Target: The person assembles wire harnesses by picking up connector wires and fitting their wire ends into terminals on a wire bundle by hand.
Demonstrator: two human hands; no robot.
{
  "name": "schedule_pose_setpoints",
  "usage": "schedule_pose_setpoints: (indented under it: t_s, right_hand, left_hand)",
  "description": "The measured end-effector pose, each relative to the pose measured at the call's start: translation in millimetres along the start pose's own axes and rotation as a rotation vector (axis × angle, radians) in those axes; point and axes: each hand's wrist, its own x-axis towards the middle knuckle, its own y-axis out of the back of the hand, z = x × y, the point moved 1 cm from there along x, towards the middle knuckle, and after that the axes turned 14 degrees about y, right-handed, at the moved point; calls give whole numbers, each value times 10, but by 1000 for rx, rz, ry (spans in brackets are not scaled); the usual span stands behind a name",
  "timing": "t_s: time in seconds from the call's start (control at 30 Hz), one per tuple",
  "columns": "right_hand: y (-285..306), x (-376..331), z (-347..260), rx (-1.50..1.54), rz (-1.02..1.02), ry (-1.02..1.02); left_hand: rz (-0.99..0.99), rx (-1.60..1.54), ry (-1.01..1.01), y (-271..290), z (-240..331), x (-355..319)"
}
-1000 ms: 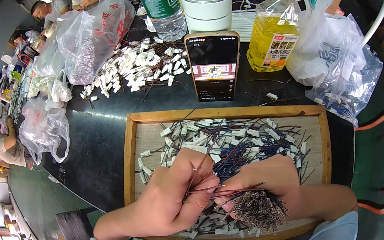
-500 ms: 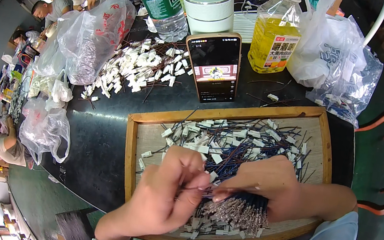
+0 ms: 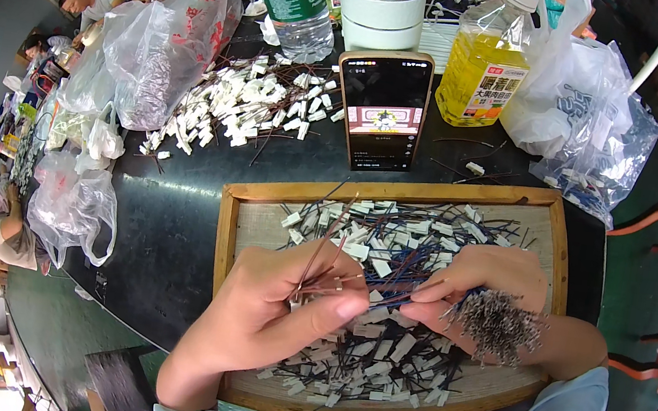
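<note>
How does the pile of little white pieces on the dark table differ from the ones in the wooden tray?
The loose pile lies spread straight on the black table, while the tray pile is held inside the wooden tray. The table pile looks mostly white with thin dark wires; the tray pile is tangled with blue wires. No hand touches the table pile; the left hand and right hand work over the tray. Both are small white connectors on wires.

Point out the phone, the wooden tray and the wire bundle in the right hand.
phone (image 3: 383,104), head view, middle of its screen.
wooden tray (image 3: 226,229), head view, left rim.
wire bundle (image 3: 497,323), head view, bare wire tips beside the right hand (image 3: 482,282).
</note>
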Motion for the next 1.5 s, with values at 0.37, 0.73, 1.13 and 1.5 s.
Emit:
schedule_pose_setpoints:
  t_s: [0.37,0.73,1.13,1.5]
  right_hand:
    - [69,10,42,-75,-17,67]
    - [16,46,31,-45,149,-35]
    - [-106,54,61,160,133,-84]
    - [-50,15,-58,49,143,-192]
  left_hand:
    - [105,-159,28,-25,0,14]
    - [35,-206,46,47,-47,-13]
    - [-102,-1030,133,160,-229,159]
    - [-218,-1073,217,48,-135,126]
